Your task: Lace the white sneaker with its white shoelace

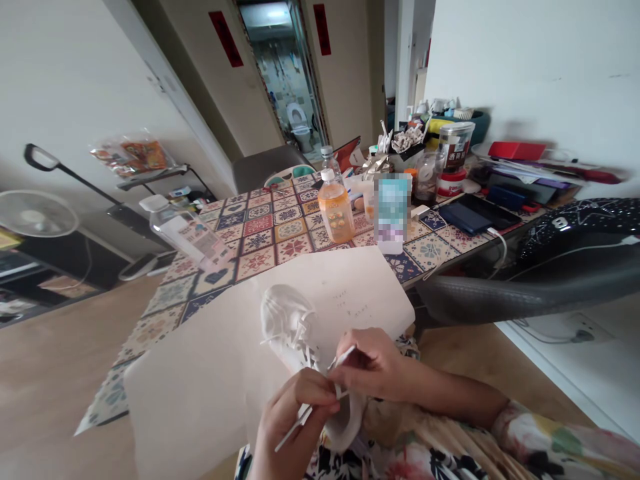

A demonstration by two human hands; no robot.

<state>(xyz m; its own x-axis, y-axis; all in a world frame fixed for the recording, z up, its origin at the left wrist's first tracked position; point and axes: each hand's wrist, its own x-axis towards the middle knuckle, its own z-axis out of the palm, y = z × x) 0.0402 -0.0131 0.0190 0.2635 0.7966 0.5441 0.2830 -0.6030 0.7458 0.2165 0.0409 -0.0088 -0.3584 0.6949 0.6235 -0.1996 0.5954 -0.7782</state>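
A cluttered apartment table under a patterned tile-print cloth [260, 227], a bathroom doorway [297, 127] open beyond it: you work at the near edge, over a large sheet of cream paper [200, 380]. A bottle of orange drink [336, 210] and a dark tablet [473, 215] stand well apart from your hands.

The white lace-up sneaker [287, 320] lies tilted on the paper, its toe end pointing away from you and its loose white laces [303, 333] sticking up from the top.

Your left hand [295, 417] is curled, thumb and fingers pinching a flat white strip [293, 430] beside the shoe. Your right hand [370, 363] pinches a thin pale strip [345, 357] between thumb and fingertips, close to the laces. What the strips are cannot be told from this view.

Both pinches sit close to the shoe; a short, steady hold like this gives good control, with the wrists kept loose.
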